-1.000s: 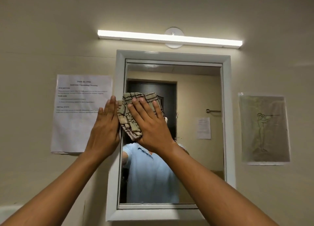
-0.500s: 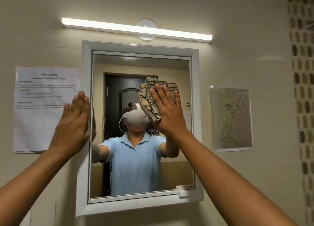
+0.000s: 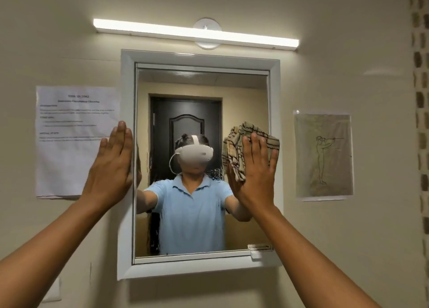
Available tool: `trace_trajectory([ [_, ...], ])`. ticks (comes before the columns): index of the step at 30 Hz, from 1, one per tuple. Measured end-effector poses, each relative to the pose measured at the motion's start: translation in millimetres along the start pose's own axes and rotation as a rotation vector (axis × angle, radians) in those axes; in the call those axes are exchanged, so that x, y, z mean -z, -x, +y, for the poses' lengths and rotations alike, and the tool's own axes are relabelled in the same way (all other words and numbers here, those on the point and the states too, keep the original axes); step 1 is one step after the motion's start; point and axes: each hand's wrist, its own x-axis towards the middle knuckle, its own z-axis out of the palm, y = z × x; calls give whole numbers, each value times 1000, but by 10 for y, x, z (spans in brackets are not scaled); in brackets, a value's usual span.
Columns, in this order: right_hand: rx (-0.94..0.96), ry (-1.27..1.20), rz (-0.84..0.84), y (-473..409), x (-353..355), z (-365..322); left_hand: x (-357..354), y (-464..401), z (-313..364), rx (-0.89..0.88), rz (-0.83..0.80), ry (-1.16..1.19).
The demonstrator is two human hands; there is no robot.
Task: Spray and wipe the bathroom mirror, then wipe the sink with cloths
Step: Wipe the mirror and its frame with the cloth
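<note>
Wipe step, mirror phase. My forearms come up from the lower corners of the frame. My left hand (image 3: 111, 166), left of centre, lies flat with fingers straight and together against the left side of the white mirror frame (image 3: 126, 99), holding nothing; it serves as a brace. My right hand (image 3: 255, 171), right of centre, has its fingers straight and presses the bunched checked cloth (image 3: 236, 145) against the glass at the right edge of the mirror (image 3: 202, 85), at mid height; the cloth overlaps the frame there.

Spray droplets (image 3: 216, 174) remain on the glass just left of my right palm, and faint run marks show lower down, left of centre.

Judgement: mirror only partly wiped; sink not in view. To do this well, keep the palm flat, overlap strokes, work downward, catch the droplets before they run, and refold to a dry face when the cloth smears.

Farther off on the wall: a printed task sheet (image 3: 76, 140) at left, a figure drawing (image 3: 323, 155) at right, a strip light (image 3: 195, 33) above.
</note>
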Motion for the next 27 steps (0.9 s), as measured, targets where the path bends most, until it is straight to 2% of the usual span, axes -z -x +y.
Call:
trace_trajectory([
  [7, -89, 39, -22, 79, -164, -394, 3, 57, 37, 17, -49, 11],
  [19, 236, -19, -93, -464, -321, -1708, -31, 213, -42, -59, -13, 73],
  [27, 291, -43, -88, -421, -372, -1931, -67, 248, -75, -85, 24, 198],
])
